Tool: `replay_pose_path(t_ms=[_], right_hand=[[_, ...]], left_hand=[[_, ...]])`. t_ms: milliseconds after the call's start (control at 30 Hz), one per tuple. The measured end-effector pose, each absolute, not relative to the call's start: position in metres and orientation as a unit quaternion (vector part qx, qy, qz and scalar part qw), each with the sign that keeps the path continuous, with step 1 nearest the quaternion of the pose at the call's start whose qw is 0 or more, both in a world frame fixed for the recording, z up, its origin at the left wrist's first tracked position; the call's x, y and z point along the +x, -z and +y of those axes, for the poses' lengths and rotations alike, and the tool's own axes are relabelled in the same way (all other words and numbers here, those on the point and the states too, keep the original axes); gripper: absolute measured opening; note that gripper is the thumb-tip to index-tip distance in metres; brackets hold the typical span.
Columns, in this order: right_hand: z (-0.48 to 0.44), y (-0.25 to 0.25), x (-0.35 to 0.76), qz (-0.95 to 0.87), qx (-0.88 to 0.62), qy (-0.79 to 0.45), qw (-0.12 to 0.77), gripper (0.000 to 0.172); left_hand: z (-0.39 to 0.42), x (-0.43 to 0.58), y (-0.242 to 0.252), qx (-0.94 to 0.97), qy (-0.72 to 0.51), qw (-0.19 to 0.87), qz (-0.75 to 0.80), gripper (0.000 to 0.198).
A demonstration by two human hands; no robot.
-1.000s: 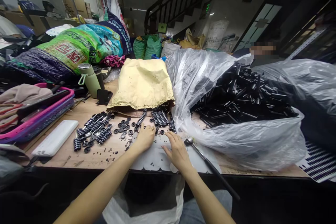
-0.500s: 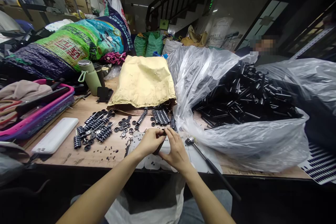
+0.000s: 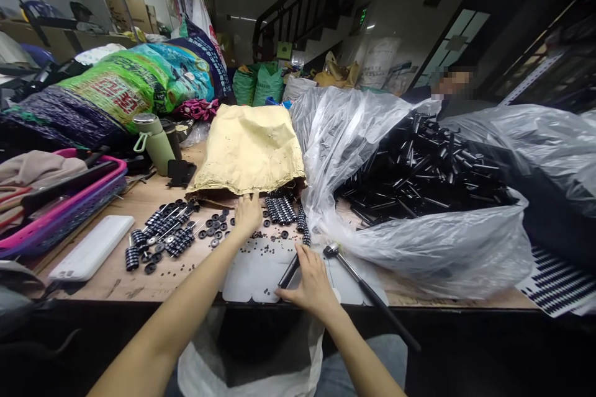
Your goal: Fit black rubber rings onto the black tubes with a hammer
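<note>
My right hand [image 3: 313, 279] grips a short black tube [image 3: 289, 271] at a slant over the white sheet [image 3: 254, 270], thumb at its near end and fingers along its upper part. My left hand [image 3: 249, 216] reaches forward, fingers stretched out at the front edge of the yellow sack [image 3: 254, 146]. It covers the spot where a row of black discs lay; whether the fingertips touch a disc is hidden. Rows of stacked black discs [image 3: 280, 208] lie just right of that hand. Loose black discs [image 3: 215, 223] are scattered left of it.
Black discs on metal pins [image 3: 170, 226] lie at the left. A black-handled rod [image 3: 372, 294] juts over the table's front edge. A clear plastic bag [image 3: 437, 254] full of black parts [image 3: 428, 167] stands right. A white power bank [image 3: 93, 247] and pink basket [image 3: 100, 189] are left.
My left hand has left the black tube and moved forward to the discs at the yellow sack. My right hand keeps the tube, slightly lower. The view has shifted a little.
</note>
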State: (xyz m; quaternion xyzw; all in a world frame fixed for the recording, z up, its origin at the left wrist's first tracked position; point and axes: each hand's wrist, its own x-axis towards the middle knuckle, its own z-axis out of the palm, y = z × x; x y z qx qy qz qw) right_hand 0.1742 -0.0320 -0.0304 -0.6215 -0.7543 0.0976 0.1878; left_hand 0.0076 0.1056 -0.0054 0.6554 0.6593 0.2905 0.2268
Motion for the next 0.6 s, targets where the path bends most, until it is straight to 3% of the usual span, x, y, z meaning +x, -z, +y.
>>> replay_pose_path(t_ms=[133,300,500,600], right_hand=[[-0.045,0.036,0.177,-0.748,-0.632,-0.096,0.178,0.093],[-0.05,0.028,0.178,-0.74,-0.643,-0.126,0.149,0.084],[-0.043,0.009,0.172,-0.759,-0.571,-0.218,0.223,0.107],[-0.039,-0.009,0.166,-0.784,-0.511,-0.213,0.281,0.107]], left_hand=[[0.128,-0.004,0.009,0.646,-0.307,0.255,0.651,0.033],[0.094,-0.007,0.01,0.632,-0.356,0.328,0.606,0.038],[0.039,-0.002,-0.012,0.43,-0.468,0.625,0.453,0.052],[0.02,0.007,-0.021,0.367,-0.459,0.686,0.429,0.053]])
